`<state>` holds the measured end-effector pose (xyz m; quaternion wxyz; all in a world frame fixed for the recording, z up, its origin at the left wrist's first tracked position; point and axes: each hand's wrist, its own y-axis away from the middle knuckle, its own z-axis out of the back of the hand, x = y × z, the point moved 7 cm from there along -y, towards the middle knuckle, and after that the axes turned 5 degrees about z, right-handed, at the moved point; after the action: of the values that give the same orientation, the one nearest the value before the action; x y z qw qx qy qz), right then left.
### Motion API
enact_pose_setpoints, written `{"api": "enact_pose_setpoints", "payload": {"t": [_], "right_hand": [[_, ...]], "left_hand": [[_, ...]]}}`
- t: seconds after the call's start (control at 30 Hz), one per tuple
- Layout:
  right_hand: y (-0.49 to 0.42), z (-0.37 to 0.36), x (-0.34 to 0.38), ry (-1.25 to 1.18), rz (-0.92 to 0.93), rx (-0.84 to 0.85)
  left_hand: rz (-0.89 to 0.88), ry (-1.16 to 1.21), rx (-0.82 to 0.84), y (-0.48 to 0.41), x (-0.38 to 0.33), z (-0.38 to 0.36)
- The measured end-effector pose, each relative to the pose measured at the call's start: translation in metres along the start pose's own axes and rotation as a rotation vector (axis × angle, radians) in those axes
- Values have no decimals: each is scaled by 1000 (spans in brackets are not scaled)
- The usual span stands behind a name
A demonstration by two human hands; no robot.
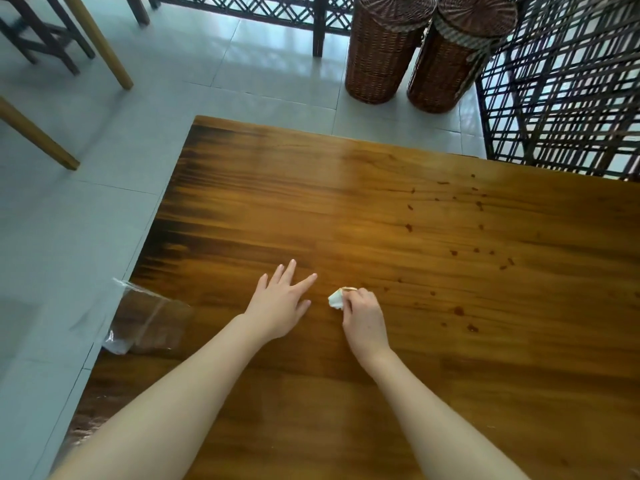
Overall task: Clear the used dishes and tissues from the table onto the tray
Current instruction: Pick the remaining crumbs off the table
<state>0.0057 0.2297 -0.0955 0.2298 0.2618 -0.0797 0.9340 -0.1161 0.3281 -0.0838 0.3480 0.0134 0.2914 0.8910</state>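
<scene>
1. A crumpled white tissue is pinched in the curled fingers of the right grip, low against the wooden worktop, near its middle.
2. The left grip is held open just beside the tissue, fingers straight and spread, palm down; whether the wood is touched cannot be told.
3. Dark brown spots are seen scattered over the worktop to the right of the tissue.
4. A clear plastic wrapper is seen overhanging the worktop's left edge.
5. Two wicker baskets are stood side by side on the pale tiled floor beyond the far edge, next to a dark lattice screen.
</scene>
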Motion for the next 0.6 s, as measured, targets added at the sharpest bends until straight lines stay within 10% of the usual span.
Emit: {"api": "enact_pose_setpoints", "payload": {"t": [0.6], "right_hand": [[-37, 55, -103, -146, -368, -131]], "left_hand": [[65, 40, 2, 1, -10, -5]]}}
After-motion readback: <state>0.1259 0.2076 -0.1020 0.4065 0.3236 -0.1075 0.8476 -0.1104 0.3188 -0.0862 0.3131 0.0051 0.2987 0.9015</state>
